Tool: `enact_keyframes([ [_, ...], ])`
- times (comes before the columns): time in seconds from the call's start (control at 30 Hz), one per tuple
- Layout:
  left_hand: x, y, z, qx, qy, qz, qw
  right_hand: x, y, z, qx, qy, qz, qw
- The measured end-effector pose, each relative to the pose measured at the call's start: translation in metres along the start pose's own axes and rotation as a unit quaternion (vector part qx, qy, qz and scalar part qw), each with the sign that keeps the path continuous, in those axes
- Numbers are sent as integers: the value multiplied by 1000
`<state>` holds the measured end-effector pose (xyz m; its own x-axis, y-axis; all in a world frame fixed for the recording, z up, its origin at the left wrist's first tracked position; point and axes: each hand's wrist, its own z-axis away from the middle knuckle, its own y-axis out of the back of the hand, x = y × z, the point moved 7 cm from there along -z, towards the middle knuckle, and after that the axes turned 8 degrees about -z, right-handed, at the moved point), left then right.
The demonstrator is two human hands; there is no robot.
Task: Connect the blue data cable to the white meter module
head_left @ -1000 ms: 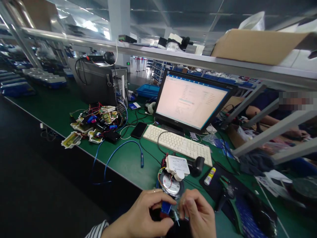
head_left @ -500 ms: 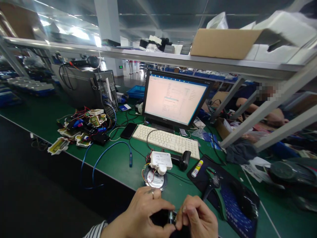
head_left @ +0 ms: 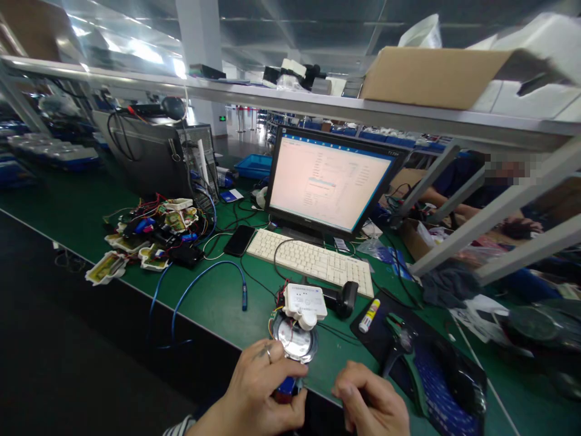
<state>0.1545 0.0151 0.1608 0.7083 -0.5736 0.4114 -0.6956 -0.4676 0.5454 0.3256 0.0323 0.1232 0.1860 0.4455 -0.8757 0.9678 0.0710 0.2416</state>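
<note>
"Here's the bare left hand (head_left: 256,383), dark marking on one finger (head_left: 263,350), back uppermost, thumb and fingertips curved into a pinch!"
"Its wrist (head_left: 209,422) angles in from below."
"And the bare right hand (head_left: 371,396)?"
"Fingers curled, thumb tucked close, near its partner, not touching!"

A green bench top (head_left: 213,293) carries everything, its near edge slanting down to the right. Toward the left end stands a dark computer case (head_left: 143,160); before it, by the near edge, sprawls a heap of wired circuit boards (head_left: 170,224). A blue cable (head_left: 193,280) loops partly over that edge. Toward the far edge stand a blue tray (head_left: 252,168) and a monitor (head_left: 331,181). Between the edges lie a black phone (head_left: 239,241), a pale keyboard (head_left: 308,259) and a black scanner (head_left: 348,299). A round silvery part (head_left: 295,339) sits just inside the near edge; rightward lies a dark mat (head_left: 442,393).
</note>
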Motion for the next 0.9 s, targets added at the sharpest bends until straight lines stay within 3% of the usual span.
enact_keyframes([
  [0.27,-34,17,7,8,9,-1,1000,-12,-30,-22,-32,-20,37,999],
  [0.33,-44,22,10,13,16,1,1000,-6,-41,-22,-44,-83,9,996],
  [0.47,-61,36,13,26,34,3,999,10,-50,-17,3,-226,-56,972],
  [0.67,-78,52,14,37,57,4,998,-2,-52,-36,-51,-119,54,990],
  [0.9,-87,59,15,41,54,-6,998,-13,-28,-43,-10,-43,174,984],
])
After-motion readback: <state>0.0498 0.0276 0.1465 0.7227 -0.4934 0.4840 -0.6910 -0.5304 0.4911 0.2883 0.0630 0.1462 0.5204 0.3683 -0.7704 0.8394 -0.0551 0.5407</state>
